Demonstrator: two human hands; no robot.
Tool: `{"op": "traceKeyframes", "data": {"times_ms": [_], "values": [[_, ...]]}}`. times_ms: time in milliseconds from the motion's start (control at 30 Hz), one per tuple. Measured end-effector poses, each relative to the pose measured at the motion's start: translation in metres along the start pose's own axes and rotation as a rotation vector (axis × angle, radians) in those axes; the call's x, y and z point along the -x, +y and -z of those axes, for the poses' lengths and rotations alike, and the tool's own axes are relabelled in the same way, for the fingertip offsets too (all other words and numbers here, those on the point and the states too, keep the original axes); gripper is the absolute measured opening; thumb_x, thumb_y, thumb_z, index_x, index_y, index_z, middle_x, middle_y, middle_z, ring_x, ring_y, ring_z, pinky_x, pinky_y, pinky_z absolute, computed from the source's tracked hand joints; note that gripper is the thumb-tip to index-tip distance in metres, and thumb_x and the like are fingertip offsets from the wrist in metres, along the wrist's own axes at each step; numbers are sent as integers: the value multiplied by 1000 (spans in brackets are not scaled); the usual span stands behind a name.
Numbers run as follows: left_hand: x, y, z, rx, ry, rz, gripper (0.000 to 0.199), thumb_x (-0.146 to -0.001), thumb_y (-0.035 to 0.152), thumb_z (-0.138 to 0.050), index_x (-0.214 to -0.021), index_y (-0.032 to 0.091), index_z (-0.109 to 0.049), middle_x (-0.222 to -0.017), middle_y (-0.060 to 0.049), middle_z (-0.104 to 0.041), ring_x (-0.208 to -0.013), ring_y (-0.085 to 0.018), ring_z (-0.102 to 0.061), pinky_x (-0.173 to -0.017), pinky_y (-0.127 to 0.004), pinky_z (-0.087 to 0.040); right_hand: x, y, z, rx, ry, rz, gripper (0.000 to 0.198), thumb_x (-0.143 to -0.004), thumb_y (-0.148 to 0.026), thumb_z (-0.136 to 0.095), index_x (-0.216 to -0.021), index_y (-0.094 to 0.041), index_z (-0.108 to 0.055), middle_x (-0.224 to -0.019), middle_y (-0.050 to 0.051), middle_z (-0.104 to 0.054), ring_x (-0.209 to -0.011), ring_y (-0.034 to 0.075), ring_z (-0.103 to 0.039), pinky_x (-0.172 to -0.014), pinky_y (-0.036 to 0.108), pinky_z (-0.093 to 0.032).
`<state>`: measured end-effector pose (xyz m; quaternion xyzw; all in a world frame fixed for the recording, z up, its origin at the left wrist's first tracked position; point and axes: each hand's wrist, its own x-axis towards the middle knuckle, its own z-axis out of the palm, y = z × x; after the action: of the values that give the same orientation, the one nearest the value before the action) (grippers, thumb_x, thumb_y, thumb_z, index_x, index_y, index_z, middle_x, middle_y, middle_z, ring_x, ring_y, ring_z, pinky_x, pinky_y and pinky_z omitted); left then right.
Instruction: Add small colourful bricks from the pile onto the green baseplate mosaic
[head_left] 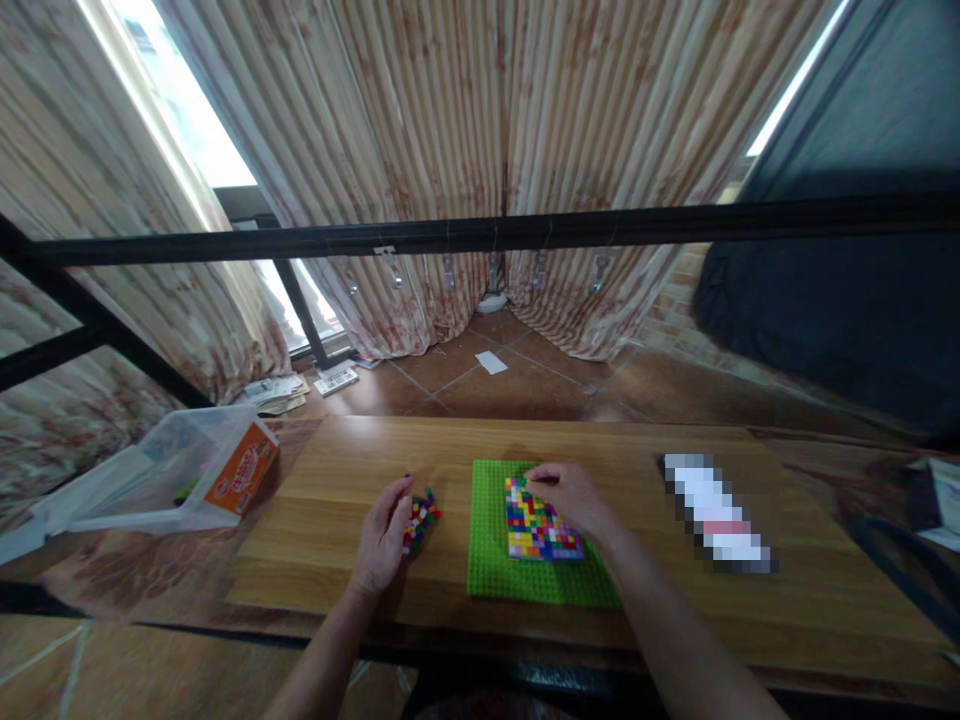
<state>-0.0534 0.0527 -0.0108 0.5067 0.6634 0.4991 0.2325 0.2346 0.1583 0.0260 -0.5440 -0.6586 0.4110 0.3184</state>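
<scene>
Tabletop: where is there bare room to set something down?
Bare wood lies left of the left hand, toward the translucent bin, and between the green baseplate and blurred item, beyond the right forearm. Crowded: the loose bricks beside the left hand, and the brick panel by the right hand.

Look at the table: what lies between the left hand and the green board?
The head view shows a heap of colourful bricks beside the left hand, then a strip of wooden table up to the green board.
</scene>
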Motion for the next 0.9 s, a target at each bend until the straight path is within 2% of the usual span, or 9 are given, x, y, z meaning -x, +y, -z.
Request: {"op": "traceKeyframes", "data": {"times_ms": [167, 267, 367, 467, 533, 600, 667, 767, 900], "values": [[-1, 6, 1, 17, 2, 1, 43, -86, 47, -54, -116, 18, -66, -122, -11, -67, -116, -25, -60, -105, -41, -43, 0, 2, 0, -36, -22, -1, 16, -66, -29, -69, -76, -21, -78, -76, 5, -76, -72, 21, -70, -71, 32, -53], [0, 9, 0, 56, 21, 20, 41, -85, 46, -55, -112, 18, -67, -118, -10, -68, -114, -25, -61, -105, -41, -43, 5, 6, 1, -69, -5, -1, 28, -67, -37, -70, -88, -20, -77, -87, 6, -77, -81, 23, -71, -78, 35, -54], [-2, 8, -1, 146, 83, 58, 37, -84, 45, -56, -108, 19, -68, -113, -8, -70, -109, -23, -63, -102, -39, -45, 15, 15, 7, -143, 119, -10, 42, -67, -44, -70, -101, -19, -74, -104, 8, -75, -95, 24, -69, -86, 37, -53], [-8, 3, 0, 208, 179, 115, 36, -80, 42, -58, -104, 17, -67, -104, -8, -71, -95, -21, -66, -88, -35, -52, 31, 32, 19, -159, 246, -59, 42, -73, -50, -66, -100, -20, -74, -104, 9, -75, -94, 25, -69, -84, 38, -54], [-15, 0, 2, 100, 210, 147, 34, -79, 37, -56, -103, 15, -66, -94, -7, -71, -82, -19, -67, -76, -32, -53, 44, 47, 26, -69, 299, -71, 41, -76, -54, -62, -98, -20, -74, -100, 9, -75, -90, 26, -70, -82, 40, -54], [-25, 0, 3, -71, 185, 154, 31, -79, 29, -52, -103, 14, -66, -85, -6, -70, -73, -17, -65, -69, -29, -52, 57, 61, 31, 15, 329, -47, 41, -78, -55, -60, -95, -21, -74, -98, 10, -75, -88, 28, -69, -80, 42, -54], [-36, 3, 4, -196, 135, 133, 28, -78, 21, -51, -100, 15, -68, -81, -4, -68, -71, -16, -63, -68, -28, -50, 68, 74, 31, 85, 365, 24, 39, -79, -55, -58, -91, -21, -74, -97, 10, -74, -89, 29, -69, -82, 44, -53], [-51, 12, 4, -287, 61, 82, 17, -71, 14, -56, -79, 18, -70, -77, -3, -66, -74, -16, -60, -72, -27, -46, 76, 84, 28, 157, 393, 157, 35, -82, -53, -56, -89, -23, -73, -101, 10, -73, -95, 28, -67, -86, 45, -52], [-60, 23, 3, -404, -48, 26, 15, -68, 9, -55, -59, 19, -62, -65, -2, -60, -72, -17, -58, -71, -27, -42, 77, 82, 23, 174, 398, 187, 34, -85, -50, -53, -89, -22, -72, -98, 10, -72, -93, 26, -66, -86, 44, -51]]}}
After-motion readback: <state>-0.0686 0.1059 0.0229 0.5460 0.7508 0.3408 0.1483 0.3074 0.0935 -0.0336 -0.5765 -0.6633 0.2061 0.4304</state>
